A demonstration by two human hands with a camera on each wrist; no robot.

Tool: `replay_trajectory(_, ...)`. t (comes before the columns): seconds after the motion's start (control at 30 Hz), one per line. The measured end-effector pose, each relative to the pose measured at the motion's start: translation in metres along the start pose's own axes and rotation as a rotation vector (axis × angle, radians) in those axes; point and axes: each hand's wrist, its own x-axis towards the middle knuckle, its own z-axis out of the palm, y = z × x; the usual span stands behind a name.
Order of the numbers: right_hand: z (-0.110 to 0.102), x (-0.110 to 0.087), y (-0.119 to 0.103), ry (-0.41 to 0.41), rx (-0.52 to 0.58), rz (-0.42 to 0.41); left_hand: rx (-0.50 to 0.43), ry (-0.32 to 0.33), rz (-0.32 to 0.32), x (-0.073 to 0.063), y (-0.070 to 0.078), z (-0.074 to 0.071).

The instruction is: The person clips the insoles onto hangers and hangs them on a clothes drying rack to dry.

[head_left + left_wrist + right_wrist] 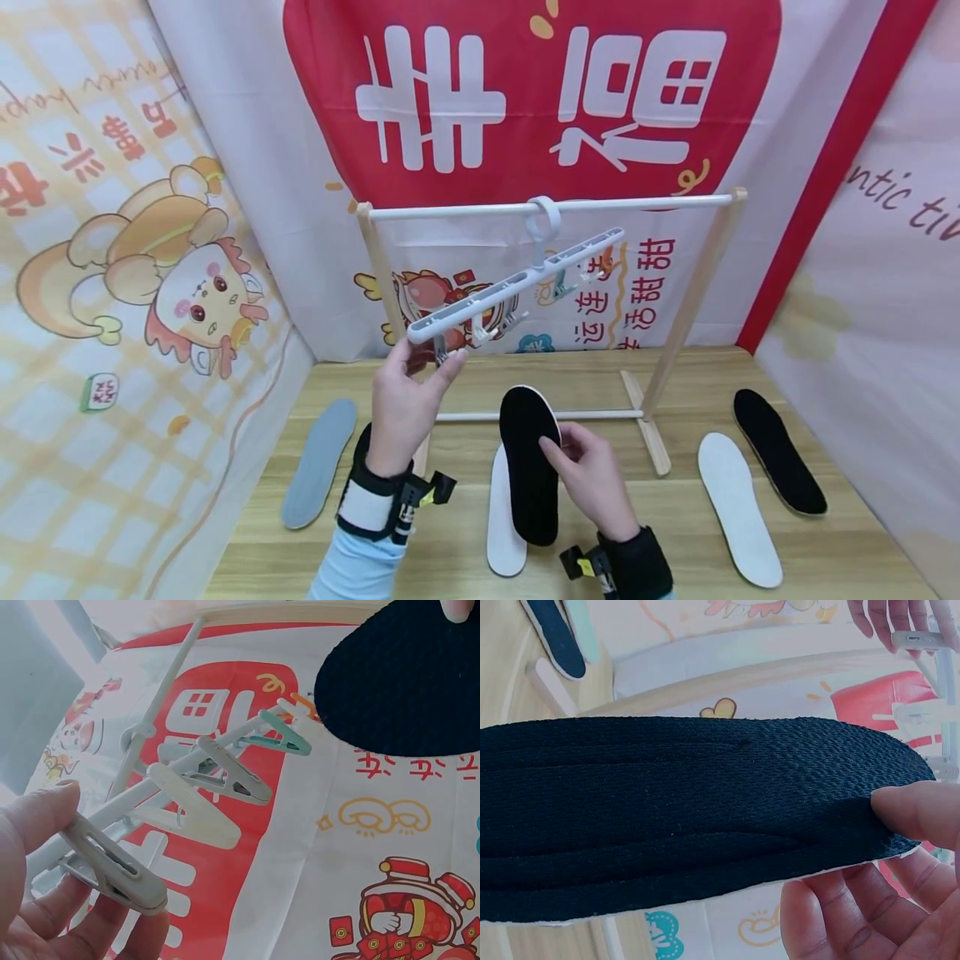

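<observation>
My left hand (405, 408) pinches a grey clip (116, 870) at the near left end of a white clip hanger (487, 300). The hanger hangs slanted from the rack's top bar by its round hook (545, 218). Further along it, in the left wrist view, are a white clip (196, 810), another grey clip (238, 778) and a green clip (283, 736). With thumb and fingers, my right hand (596, 479) holds a black insole (529, 479) by its edge, below the hanger. A pale rim shows along the insole's edge.
A wooden rack (690, 300) with white bars stands on the wooden table. Beneath the held insole lies a white insole (502, 533). At left lie a grey insole (320, 467) and a dark one partly hidden by my left wrist; at right, white (738, 508) and black (780, 450) insoles.
</observation>
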Motion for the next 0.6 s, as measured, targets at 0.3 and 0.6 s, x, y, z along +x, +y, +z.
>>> replay_trajectory(0.3,0.009,0.01,-0.014,-0.046,0.0,-0.05,-0.002,-0.019,-0.027,0.005,-0.001,-0.011)
replay_trajectory(0.6,0.025,0.021,-0.026,-0.104,0.009,-0.132,-0.019,-0.037,-0.029,0.013,-0.002,-0.02)
